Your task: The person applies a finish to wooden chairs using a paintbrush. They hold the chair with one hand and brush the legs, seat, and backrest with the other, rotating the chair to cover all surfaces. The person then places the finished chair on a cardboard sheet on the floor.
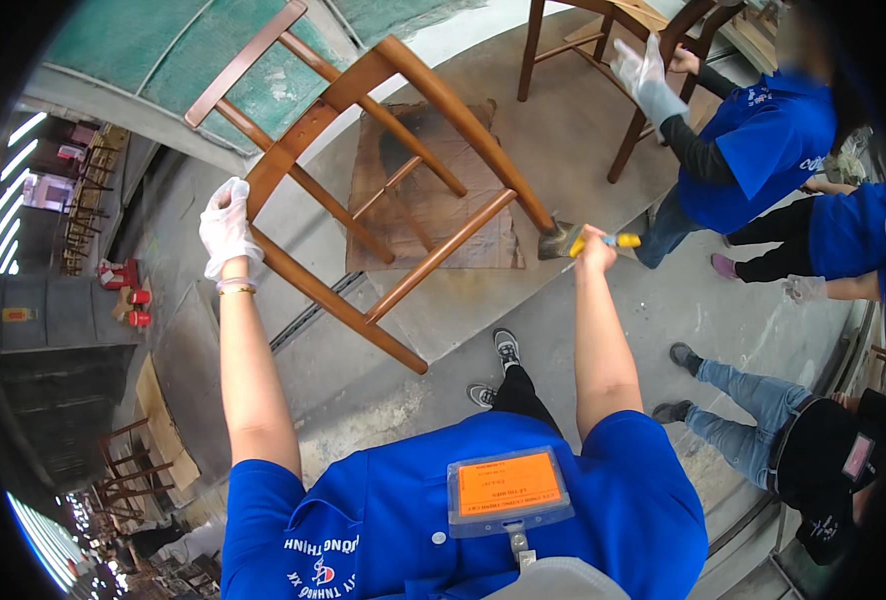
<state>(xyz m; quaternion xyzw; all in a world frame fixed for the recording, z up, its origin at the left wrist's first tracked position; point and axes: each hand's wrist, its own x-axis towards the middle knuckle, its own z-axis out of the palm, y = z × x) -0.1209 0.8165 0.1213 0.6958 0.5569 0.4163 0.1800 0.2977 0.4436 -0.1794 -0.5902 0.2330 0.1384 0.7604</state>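
A brown wooden chair frame [468,130] without a seat hangs tilted in front of me. My left hand [227,225], in a thin whitish glove, is closed round its left side. My right hand [594,250] looks bare and grips a flat paintbrush [560,241] with a yellow handle. The dark bristles are beside the end of the chair's right leg and seem to touch it. A stained brown cardboard sheet [488,250] lies beneath the chair.
At the upper right, a gloved co-worker [768,140] stands by another brown chair [618,145]. Further people are along the right side, one in jeans [763,390]. Red containers [128,290] stand at the left. More chairs [133,465] are at the lower left.
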